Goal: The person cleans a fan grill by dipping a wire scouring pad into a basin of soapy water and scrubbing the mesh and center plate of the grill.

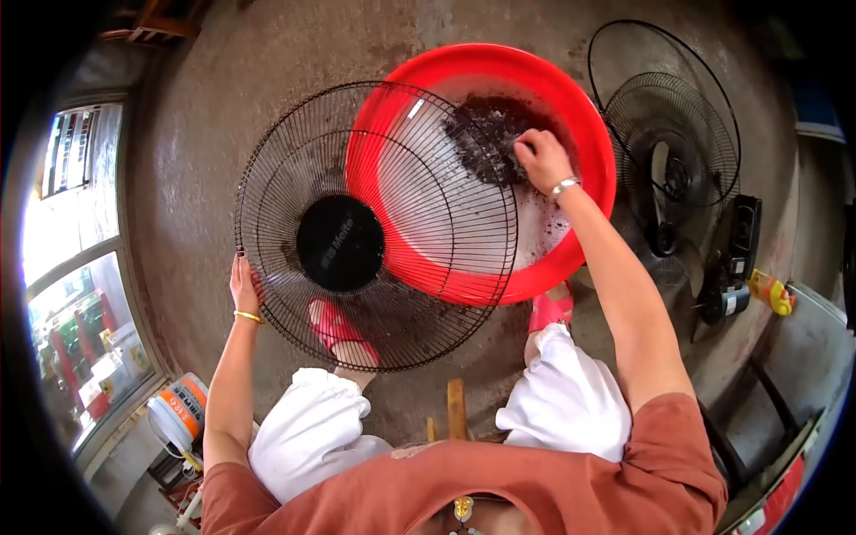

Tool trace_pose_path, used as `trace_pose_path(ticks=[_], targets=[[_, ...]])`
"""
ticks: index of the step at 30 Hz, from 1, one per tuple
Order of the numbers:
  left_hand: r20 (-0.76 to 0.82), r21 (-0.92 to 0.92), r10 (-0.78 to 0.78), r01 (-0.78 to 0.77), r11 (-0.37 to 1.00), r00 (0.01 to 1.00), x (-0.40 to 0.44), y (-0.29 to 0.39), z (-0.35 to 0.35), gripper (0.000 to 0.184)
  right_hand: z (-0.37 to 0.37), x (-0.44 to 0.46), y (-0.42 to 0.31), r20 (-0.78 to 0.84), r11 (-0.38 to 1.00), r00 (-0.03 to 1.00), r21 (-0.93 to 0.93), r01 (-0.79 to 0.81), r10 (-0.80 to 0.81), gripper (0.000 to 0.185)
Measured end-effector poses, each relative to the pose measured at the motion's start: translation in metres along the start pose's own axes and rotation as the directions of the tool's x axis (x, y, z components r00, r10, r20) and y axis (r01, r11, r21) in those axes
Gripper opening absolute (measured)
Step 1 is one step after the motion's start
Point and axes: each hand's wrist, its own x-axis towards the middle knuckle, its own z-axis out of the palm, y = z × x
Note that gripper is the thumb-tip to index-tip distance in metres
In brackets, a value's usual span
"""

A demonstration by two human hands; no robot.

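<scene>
My left hand [243, 287] grips the left rim of a round black wire fan grille [340, 242] with a dark disc at its centre. The grille is tilted over the left part of a red basin [595, 227] and overlaps its rim. Inside the basin, in soapy water, lies a dark, wet, crumpled cloth [490, 134]. My right hand [542, 160] is closed at the cloth's right side, its fingers curled onto it. The fingertips are partly hidden.
On the floor to the right stands the fan body [675, 178] with its rear grille and blades, and a thin black ring [624, 27] leans over it. A yellow bottle [772, 292] lies beyond. A white and orange bucket [179, 409] stands at lower left.
</scene>
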Motion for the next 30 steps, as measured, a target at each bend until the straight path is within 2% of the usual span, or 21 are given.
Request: trace_pose_path(ticks=[2,3,4,6,8,9,10,12,14,17,20,21,24,25,26,28,30], targets=[[0.055,-0.017,-0.047,0.048,0.999,0.997,-0.006,-0.008,-0.007,0.058,-0.017,-0.006,-0.019,-0.198,0.984,0.978,0.144,0.101,-0.072,0.021],[-0.011,-0.011,-0.036,0.036,0.999,0.999,-0.005,-0.01,-0.003,0.057,-0.028,-0.012,-0.038,-0.223,0.969,0.972,0.213,0.121,-0.073,0.021],[-0.003,-0.01,-0.032,0.032,0.999,0.999,-0.003,-0.006,0.002,0.057,-0.033,-0.015,-0.056,-0.263,0.947,0.961,0.278,0.163,-0.089,0.022],[0.016,0.006,-0.036,0.036,0.999,0.999,-0.011,0.005,0.003,0.057,-0.024,-0.024,-0.077,-0.273,0.895,0.93,0.305,0.326,-0.245,0.02],[0.015,-0.014,-0.021,0.021,1.0,1.0,-0.011,0.009,0.005,0.057,0.003,-0.032,-0.069,-0.342,0.896,0.918,0.316,0.313,-0.2,0.016],[0.019,-0.02,-0.034,0.034,0.999,0.999,-0.008,0.006,0.001,0.058,0.011,-0.028,-0.053,-0.324,0.921,0.939,0.317,0.227,-0.12,0.014],[0.024,-0.027,-0.047,0.048,0.999,0.999,-0.009,0.004,-0.001,0.058,0.013,-0.023,-0.031,-0.193,0.981,0.981,0.184,0.061,-0.025,0.013],[-0.003,-0.006,-0.015,0.015,1.0,1.0,-0.01,0.008,0.003,0.055,0.017,-0.027,0.012,-0.127,0.991,0.985,0.051,0.126,-0.118,0.011],[-0.022,0.02,0.021,-0.021,1.0,1.0,-0.013,0.008,0.0,0.053,0.004,-0.025,0.013,-0.171,0.997,0.983,0.027,0.074,-0.068,0.014],[0.006,0.047,-0.013,0.013,0.999,1.0,-0.014,0.005,-0.008,0.051,-0.003,-0.02,0.015,-0.299,0.996,0.951,-0.072,0.061,-0.08,0.027],[0.018,0.03,-0.012,0.011,0.999,1.0,-0.006,0.018,-0.003,0.052,0.015,-0.026,0.038,-0.154,0.966,0.988,-0.258,-0.017,-0.024,0.034],[0.024,0.049,0.007,-0.009,0.999,1.0,-0.004,0.018,-0.003,0.053,0.014,-0.024,0.038,-0.001,0.917,0.998,-0.395,-0.058,0.062,0.033],[0.071,0.043,0.009,-0.012,0.999,0.997,0.002,0.013,-0.003,0.053,0.002,-0.016,0.036,-0.092,0.999,0.995,-0.032,-0.043,0.04,0.027],[0.095,0.037,0.034,-0.038,0.999,0.995,0.007,0.009,-0.006,0.053,-0.013,-0.015,0.013,-0.169,0.998,0.984,0.026,-0.057,0.06,0.022],[0.12,0.027,0.064,-0.067,0.997,0.991,0.01,0.007,-0.006,0.053,-0.024,-0.012,-0.003,-0.174,0.997,0.984,0.063,-0.038,0.048,0.023],[0.123,0.051,-0.04,0.034,0.998,0.992,-0.004,0.031,0.005,0.052,-0.035,-0.012,-0.039,-0.171,0.919,0.985,0.392,0.051,0.018,0.023],[0.117,0.051,-0.092,0.087,0.995,0.989,-0.005,0.037,0.009,0.051,-0.037,-0.018,-0.074,-0.169,0.845,0.982,0.509,0.164,-0.088,0.024]])
